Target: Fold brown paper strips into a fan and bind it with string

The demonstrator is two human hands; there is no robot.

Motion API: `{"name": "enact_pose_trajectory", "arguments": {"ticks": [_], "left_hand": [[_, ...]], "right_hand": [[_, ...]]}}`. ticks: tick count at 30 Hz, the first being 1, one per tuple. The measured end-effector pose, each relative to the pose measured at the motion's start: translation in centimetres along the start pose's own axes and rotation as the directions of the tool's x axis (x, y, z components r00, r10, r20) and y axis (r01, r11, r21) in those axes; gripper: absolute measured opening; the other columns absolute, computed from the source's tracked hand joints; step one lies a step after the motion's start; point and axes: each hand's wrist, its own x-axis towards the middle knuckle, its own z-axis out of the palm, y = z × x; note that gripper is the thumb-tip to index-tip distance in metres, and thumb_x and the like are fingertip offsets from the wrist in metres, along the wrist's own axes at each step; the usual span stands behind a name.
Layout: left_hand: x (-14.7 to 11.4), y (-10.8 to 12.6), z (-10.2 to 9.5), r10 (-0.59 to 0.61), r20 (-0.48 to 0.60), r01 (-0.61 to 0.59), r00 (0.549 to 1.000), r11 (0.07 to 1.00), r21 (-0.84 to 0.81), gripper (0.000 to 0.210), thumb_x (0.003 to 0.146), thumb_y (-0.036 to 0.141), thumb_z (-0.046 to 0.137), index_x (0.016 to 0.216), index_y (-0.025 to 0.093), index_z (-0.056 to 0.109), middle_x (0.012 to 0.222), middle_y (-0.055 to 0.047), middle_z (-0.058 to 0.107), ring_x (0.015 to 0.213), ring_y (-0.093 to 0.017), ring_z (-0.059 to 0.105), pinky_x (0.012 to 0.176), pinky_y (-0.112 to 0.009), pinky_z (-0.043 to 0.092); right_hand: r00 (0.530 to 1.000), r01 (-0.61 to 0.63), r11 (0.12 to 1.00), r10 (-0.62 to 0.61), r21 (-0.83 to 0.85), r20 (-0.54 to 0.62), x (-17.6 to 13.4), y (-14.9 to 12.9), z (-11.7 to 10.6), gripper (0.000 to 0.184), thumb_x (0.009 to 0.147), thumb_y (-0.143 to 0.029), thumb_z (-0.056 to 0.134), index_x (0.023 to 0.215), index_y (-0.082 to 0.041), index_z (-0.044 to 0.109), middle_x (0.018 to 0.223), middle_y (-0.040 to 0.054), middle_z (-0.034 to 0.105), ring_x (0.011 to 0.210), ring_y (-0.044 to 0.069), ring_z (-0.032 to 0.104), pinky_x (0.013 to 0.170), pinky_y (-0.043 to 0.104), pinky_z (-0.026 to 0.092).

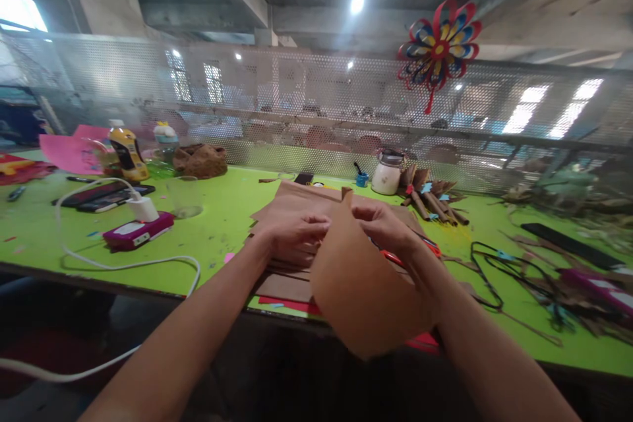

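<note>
Forearms (212, 310) over green table (232, 204), brown paper stack (297, 201) on it, curled brown sheet (366, 290) in front of stack, left hand (294, 231) and right hand (384, 224) pinching it near narrow top, white jar (386, 176) behind

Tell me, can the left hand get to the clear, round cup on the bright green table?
Probably yes, once free: the left hand seems to pinch the curved, brown, paper-like sheet, but nothing tall stands between that hand and the clear, round cup.
</note>
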Motion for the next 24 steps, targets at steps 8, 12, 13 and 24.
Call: {"name": "enact_pose_trajectory", "arguments": {"ticks": [8, 12, 13, 24], "left_hand": [[-0.1, 1.8, -0.9, 0.282, -0.289, -0.066, 0.915, 0.811, 0.581, 0.037, 0.086, 0.047, 0.047, 0.094, 0.018, 0.067, 0.096, -0.006, 0.068, 0.090, -0.017, 0.059, 0.076, -0.025, 0.042], [-0.6, 2.1, 0.5, 0.207, -0.161, 0.028, 0.965, 0.529, 0.848, 0.026, 0.078, 0.038, 0.057, 0.094, 0.023, 0.071, 0.092, -0.002, 0.071, 0.086, -0.017, 0.060, 0.072, -0.023, 0.040], [-0.6, 2.0, 0.7, 0.177, -0.148, 0.039, 0.973, 0.507, 0.861, 0.025, 0.078, 0.034, 0.057, 0.094, 0.021, 0.071, 0.091, -0.002, 0.071, 0.082, -0.017, 0.060, 0.069, -0.022, 0.040], [1.2, -1.6, -1.3, 0.104, -0.077, 0.027, 0.992, 0.417, 0.909, 0.017, 0.076, 0.027, 0.059, 0.084, 0.016, 0.069, 0.073, -0.001, 0.065, 0.065, -0.013, 0.053, 0.058, -0.022, 0.035]], "right_hand": [[0.992, -0.056, 0.747, 0.115, -0.662, 0.046, 1.0, 1.1, 0.7, 0.028, 0.087, -0.027, 0.049, 0.098, -0.012, 0.070, 0.083, 0.0028, 0.069, 0.070, 0.013, 0.056, 0.062, 0.022, 0.040], [0.997, -0.041, 0.591, 0.082, -0.806, 0.010, 1.3, 2.0, 1.3, 0.028, 0.087, -0.028, 0.049, 0.085, -0.012, 0.071, 0.073, 0.0025, 0.068, 0.066, 0.013, 0.055, 0.057, 0.022, 0.035], [0.996, -0.045, 0.584, 0.085, -0.811, 0.006, 1.3, 2.2, 1.3, 0.028, 0.086, -0.029, 0.049, 0.084, -0.013, 0.071, 0.072, 0.0027, 0.068, 0.066, 0.013, 0.056, 0.057, 0.022, 0.034], [0.995, -0.010, 0.440, 0.095, -0.898, 0.036, 1.3, 3.7, 1.8, 0.017, 0.084, -0.020, 0.055, 0.080, -0.014, 0.071, 0.078, 0.0057, 0.067, 0.069, 0.013, 0.055, 0.060, 0.022, 0.033]]}}
